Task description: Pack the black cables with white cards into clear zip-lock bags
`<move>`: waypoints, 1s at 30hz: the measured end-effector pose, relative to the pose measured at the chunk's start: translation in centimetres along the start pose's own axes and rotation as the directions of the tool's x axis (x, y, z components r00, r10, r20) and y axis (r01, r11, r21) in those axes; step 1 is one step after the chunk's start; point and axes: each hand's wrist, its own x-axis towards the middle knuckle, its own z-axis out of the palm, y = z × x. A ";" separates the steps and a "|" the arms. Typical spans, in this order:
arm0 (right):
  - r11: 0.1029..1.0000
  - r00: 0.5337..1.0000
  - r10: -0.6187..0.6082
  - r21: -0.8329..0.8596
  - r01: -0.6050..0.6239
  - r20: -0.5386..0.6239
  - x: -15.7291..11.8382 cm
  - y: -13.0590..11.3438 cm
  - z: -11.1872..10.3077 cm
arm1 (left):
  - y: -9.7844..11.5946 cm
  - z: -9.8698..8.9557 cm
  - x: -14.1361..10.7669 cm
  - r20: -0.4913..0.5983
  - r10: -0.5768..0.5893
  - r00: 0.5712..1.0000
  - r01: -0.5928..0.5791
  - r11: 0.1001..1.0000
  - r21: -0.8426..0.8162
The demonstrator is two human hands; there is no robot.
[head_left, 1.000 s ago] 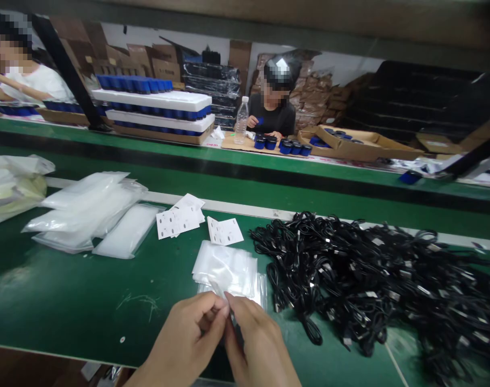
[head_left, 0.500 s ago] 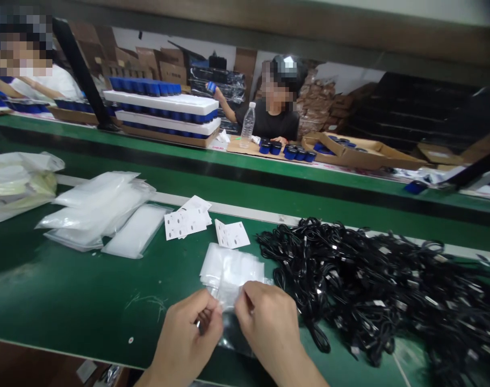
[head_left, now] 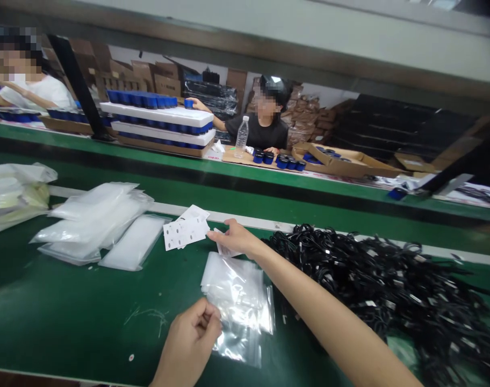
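The left hand point(head_left: 188, 341) sits nearest, curled with thumb and fingers pinched together at the near edge of a stack of clear plastic bags point(head_left: 239, 301); whether it grips the plastic I cannot tell; the stack lies mid-bench on the green workbench point(head_left: 67, 306); the right hand point(head_left: 237, 239) reaches far, fingers loosely spread, fingertips on a white card point(head_left: 225, 248); more punched cards point(head_left: 184, 228) and flat bags point(head_left: 95, 226) lie left; a heap of black cables point(head_left: 382, 290) lies right; beyond, across the far bench, a co-worker point(head_left: 257, 126) sits behind blue-capped jars point(head_left: 281, 161) and a water bottle point(head_left: 242, 137).
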 end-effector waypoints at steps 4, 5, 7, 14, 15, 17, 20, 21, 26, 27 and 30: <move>0.995 0.996 0.082 0.046 -0.084 0.046 1.8 0.7 0.5 | 0.3 -0.3 0.1 0.000 0.031 1.000 -0.031 0.999 0.016; 0.993 0.994 0.090 0.067 -0.094 0.066 1.7 1.0 0.4 | 0.3 -0.3 0.1 0.000 0.033 0.999 -0.033 0.999 0.021; 0.987 0.989 0.101 0.112 -0.113 0.108 1.6 1.5 0.1 | 0.2 -0.3 0.1 0.003 0.035 0.999 -0.035 0.999 0.025; 0.976 0.983 0.113 0.167 -0.136 0.142 1.7 2.1 -0.6 | -0.2 -0.1 0.0 0.012 0.032 0.999 -0.031 0.998 -0.051; 0.979 0.988 0.105 0.164 -0.123 0.112 1.6 2.0 -0.7 | -0.2 -0.2 0.0 0.014 0.013 1.000 -0.011 0.997 -0.082; 0.986 0.998 0.068 0.153 -0.068 0.003 0.4 1.8 -1.3 | 0.2 -0.7 0.3 0.002 -0.031 1.000 0.031 0.987 -0.158; 0.990 0.982 -0.056 0.117 0.079 -0.182 -3.4 1.4 -2.3 | 1.1 -2.1 1.0 -0.082 -0.101 0.992 0.076 0.963 -0.260; 0.986 0.971 -0.106 0.106 0.131 -0.213 -5.2 1.3 -2.4 | 1.5 -2.6 1.3 -0.112 -0.120 0.986 0.083 0.954 -0.288; 0.936 0.936 -0.351 -0.008 0.351 -0.020 -13.0 1.9 -0.3 | 2.7 -3.0 2.5 -0.165 -0.135 0.977 0.061 0.919 -0.389; 0.934 0.934 -0.356 -0.022 0.356 0.018 -13.7 2.0 0.4 | 2.8 -2.6 2.5 -0.182 -0.100 0.978 0.029 0.933 -0.358; 0.937 0.936 -0.348 -0.012 0.349 0.062 -14.3 2.0 2.2 | 2.8 -1.3 2.3 -0.282 0.067 0.957 -0.113 0.982 -0.150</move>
